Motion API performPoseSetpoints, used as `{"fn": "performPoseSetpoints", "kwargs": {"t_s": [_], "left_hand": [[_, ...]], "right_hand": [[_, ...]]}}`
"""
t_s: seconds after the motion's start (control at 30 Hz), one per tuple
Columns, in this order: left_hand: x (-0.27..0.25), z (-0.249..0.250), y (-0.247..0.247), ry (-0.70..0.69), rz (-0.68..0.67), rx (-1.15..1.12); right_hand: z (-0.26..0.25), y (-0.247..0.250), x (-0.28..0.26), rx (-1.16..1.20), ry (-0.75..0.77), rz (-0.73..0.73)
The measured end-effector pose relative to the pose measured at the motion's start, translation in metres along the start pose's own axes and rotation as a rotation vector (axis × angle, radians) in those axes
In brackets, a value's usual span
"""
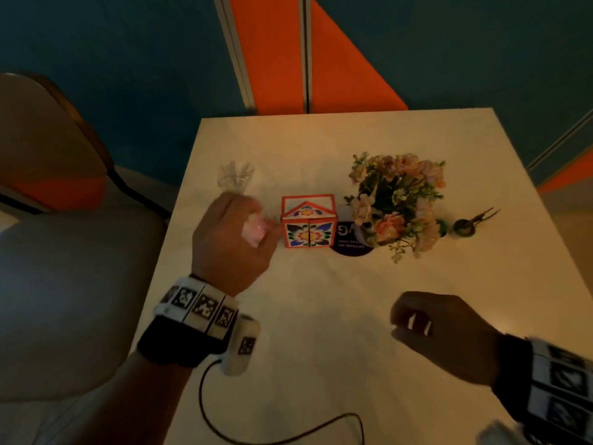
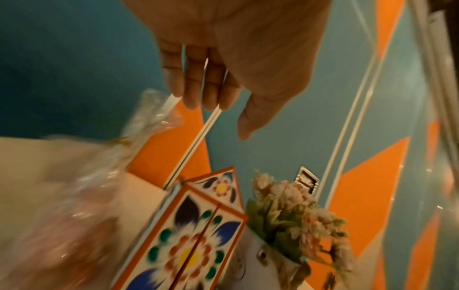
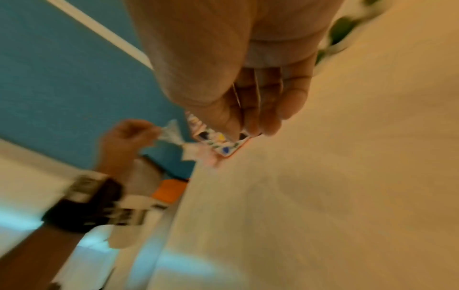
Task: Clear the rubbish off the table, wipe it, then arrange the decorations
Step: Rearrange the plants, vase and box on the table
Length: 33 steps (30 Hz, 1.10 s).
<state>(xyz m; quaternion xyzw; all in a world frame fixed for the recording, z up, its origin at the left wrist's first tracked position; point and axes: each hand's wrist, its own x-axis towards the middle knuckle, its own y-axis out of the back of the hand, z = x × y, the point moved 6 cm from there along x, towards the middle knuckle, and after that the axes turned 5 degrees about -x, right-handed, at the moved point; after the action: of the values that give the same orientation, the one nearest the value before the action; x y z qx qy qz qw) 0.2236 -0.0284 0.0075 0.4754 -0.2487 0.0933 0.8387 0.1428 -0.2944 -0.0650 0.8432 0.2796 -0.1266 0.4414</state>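
My left hand [image 1: 231, 239] pinches a crumpled clear plastic wrapper [image 1: 236, 176] with something pink inside, just left of a painted floral box [image 1: 308, 221]. In the left wrist view the blurred wrapper [image 2: 139, 137] hangs left of the fingers [image 2: 211, 84], above the box [image 2: 188, 245] and the flowers [image 2: 293, 212]. The right wrist view shows the left hand [image 3: 119, 137] holding the wrapper [image 3: 171, 131] beside the box [image 3: 221, 143]. My right hand [image 1: 430, 329] hovers over the near right of the table [image 1: 321, 316], its fingers [image 3: 261, 109] loosely curled and holding nothing.
A vase of pink flowers [image 1: 394, 200] stands right of the box on a dark round coaster [image 1: 349, 245]. A small dark ornament [image 1: 463, 226] lies further right. A chair [image 1: 48, 139] stands at the table's left. A black cable [image 1: 205, 409] trails from my left wrist.
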Motion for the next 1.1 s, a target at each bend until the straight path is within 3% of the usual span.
{"fn": "performPoseSetpoints", "kwargs": {"t_s": [0.07, 0.17, 0.23, 0.3, 0.43, 0.63, 0.83, 1.1], "left_hand": [[0.022, 0.021, -0.01, -0.065, -0.088, 0.018], [0.041, 0.033, -0.049, 0.004, -0.46, 0.089], [0.046, 0.033, -0.071, 0.021, -0.651, 0.189], [0.047, 0.031, -0.082, 0.03, -0.728, 0.241], [0.048, 0.031, -0.092, 0.072, -0.767, 0.255], [0.051, 0.023, -0.101, 0.136, -0.681, 0.159], [0.056, 0.024, -0.105, 0.114, -0.616, 0.125], [0.058, 0.023, -0.112, 0.088, -0.623, 0.121]], "right_hand": [[0.041, 0.006, 0.008, 0.066, -0.166, 0.101], [0.072, 0.027, 0.032, 0.312, -0.331, 0.361], [0.075, 0.035, 0.047, 0.465, -0.343, 0.465], [0.07, 0.036, 0.062, 0.553, -0.277, 0.51], [0.063, 0.032, 0.093, 0.551, -0.137, 0.504], [0.076, 0.026, 0.12, 0.516, -0.1, 0.509], [0.081, 0.022, 0.135, 0.464, -0.033, 0.494], [0.055, 0.036, 0.124, 0.363, 0.001, 0.563]]}}
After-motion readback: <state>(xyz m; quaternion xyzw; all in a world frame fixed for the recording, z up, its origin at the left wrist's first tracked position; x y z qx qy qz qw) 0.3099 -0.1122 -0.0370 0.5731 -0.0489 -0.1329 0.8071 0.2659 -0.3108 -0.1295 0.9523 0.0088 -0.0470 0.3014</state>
